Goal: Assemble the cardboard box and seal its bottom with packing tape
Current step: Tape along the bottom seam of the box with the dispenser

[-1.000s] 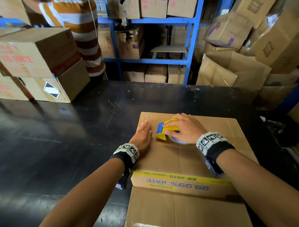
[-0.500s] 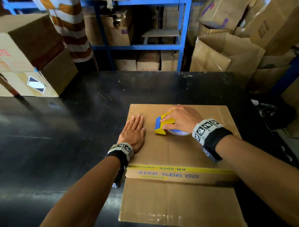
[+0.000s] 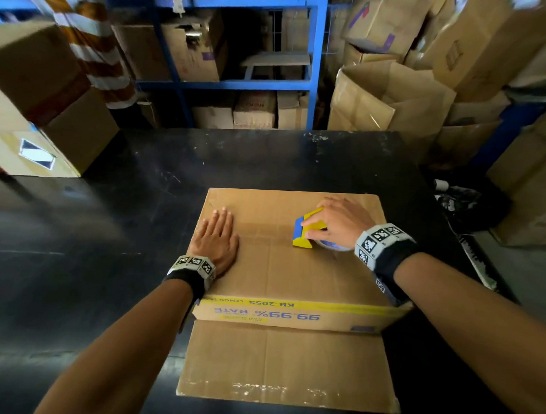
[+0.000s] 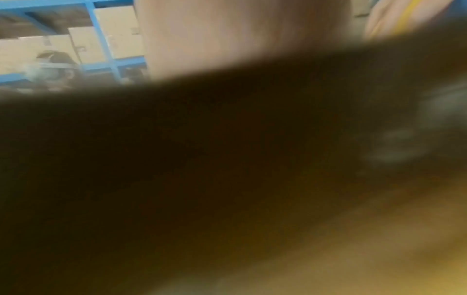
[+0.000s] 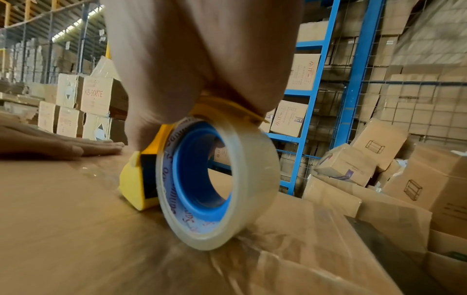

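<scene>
A brown cardboard box (image 3: pixel 294 270) stands bottom-up on the black table (image 3: pixel 106 262), with one flap (image 3: pixel 286 364) spread toward me. My left hand (image 3: pixel 215 235) lies flat on the left part of the closed bottom, fingers straight. My right hand (image 3: pixel 333 222) grips a yellow and blue tape dispenser (image 3: pixel 305 231) with a clear tape roll (image 5: pixel 217 183), pressed on the box's centre seam right of the middle. In the right wrist view the roll touches the cardboard and the left hand (image 5: pixel 63 147) shows flat beyond it. The left wrist view is dark and blurred.
Stacked cartons (image 3: pixel 44 109) sit on the table's far left corner, with a person in a striped shirt (image 3: pixel 97 49) behind them. Blue shelving (image 3: pixel 233 80) with boxes stands beyond the table. Open and piled cartons (image 3: pixel 395 96) crowd the right side.
My right hand has drawn the tape dispenser rightward along the seam, away from the left hand. The left hand stays flat near the box's left edge. The camera view has tilted down.
</scene>
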